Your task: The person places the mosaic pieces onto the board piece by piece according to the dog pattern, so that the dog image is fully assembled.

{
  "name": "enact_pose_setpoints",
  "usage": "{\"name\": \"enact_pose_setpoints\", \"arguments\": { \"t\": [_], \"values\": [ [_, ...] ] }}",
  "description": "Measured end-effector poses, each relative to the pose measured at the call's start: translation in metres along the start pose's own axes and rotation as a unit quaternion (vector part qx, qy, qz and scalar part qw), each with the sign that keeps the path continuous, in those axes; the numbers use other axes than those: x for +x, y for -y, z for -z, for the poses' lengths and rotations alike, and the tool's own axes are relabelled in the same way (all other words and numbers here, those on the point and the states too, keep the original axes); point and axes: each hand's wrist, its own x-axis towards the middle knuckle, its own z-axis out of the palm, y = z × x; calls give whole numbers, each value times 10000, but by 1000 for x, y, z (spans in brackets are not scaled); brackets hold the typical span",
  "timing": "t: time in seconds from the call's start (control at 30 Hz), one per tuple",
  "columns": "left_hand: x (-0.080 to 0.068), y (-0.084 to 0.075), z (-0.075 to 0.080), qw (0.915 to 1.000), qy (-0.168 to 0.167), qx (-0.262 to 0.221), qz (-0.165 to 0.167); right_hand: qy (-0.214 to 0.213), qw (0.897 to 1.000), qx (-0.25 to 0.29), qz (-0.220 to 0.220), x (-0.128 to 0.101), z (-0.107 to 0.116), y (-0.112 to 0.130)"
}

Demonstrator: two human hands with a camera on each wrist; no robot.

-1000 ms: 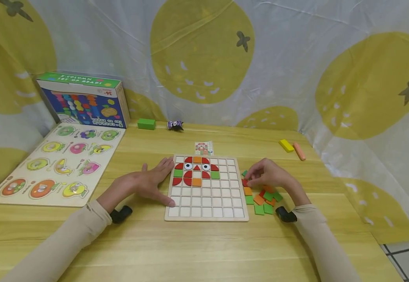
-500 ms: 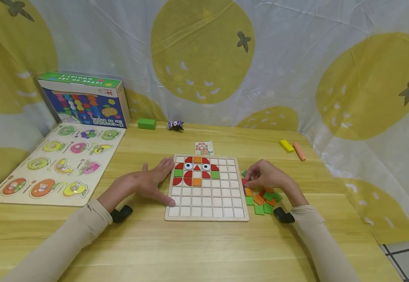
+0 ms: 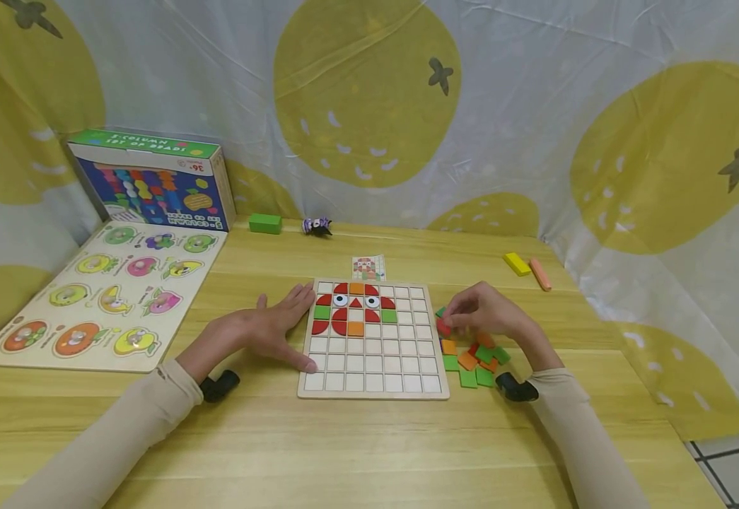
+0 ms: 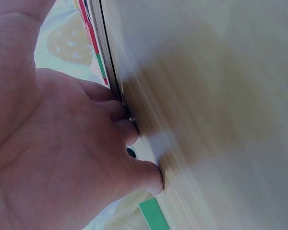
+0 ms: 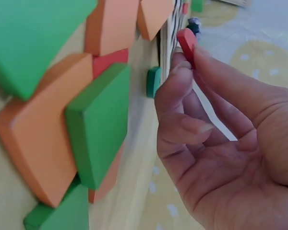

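Note:
A wooden grid board [image 3: 374, 364] lies in front of me, its upper left squares filled with red, orange, green and eye-printed tiles. My left hand [image 3: 272, 329] rests at the board's left edge, fingers spread, the thumb on its lower left corner. In the left wrist view that hand [image 4: 81, 139] has its fingertips at the board's side and on the table. Beyond the board's right edge, my right hand [image 3: 486, 311] pinches a red tile [image 5: 186, 44] between thumb and fingers. A pile of orange, green and red tiles [image 3: 468, 360] lies just below it.
A small pattern card [image 3: 368, 268] lies behind the board. At left are a fruit puzzle board [image 3: 172, 304] and a bead-set box [image 3: 153, 187]. Farther back sit a green block [image 3: 264, 224] and a purple-and-black trinket [image 3: 317, 226]; yellow [image 3: 518, 264] and pink pieces [image 3: 540, 273] lie at right.
My right hand has shifted slightly up and now holds the red tile near the board's right edge. The left hand and the tiles on the board have stayed put.

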Motion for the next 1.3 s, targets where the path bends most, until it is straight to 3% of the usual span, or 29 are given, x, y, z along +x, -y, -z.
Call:
{"name": "enact_pose_setpoints", "arguments": {
  "t": [0.33,0.43,0.6,0.77,1.07,1.3],
  "values": [
    [11,20,-8,9998,-109,-2,-146,-189,9996,210,23,12,-11,12],
    [3,9,-2,9998,-65,-138,-155,-126,9997,190,42,17,-17,19],
    [0,2,0,10000,-22,-41,-41,-25,9999,43,136,27,-27,29],
    [0,2,-1,10000,-9,39,26,27,9999,6,131,38,-36,43],
    [0,3,-1,10000,-7,37,32,525,9951,71,835,58,-55,56],
    [0,2,-1,10000,3,65,7,624,9950,-25,778,64,-64,64]
  ]
}}
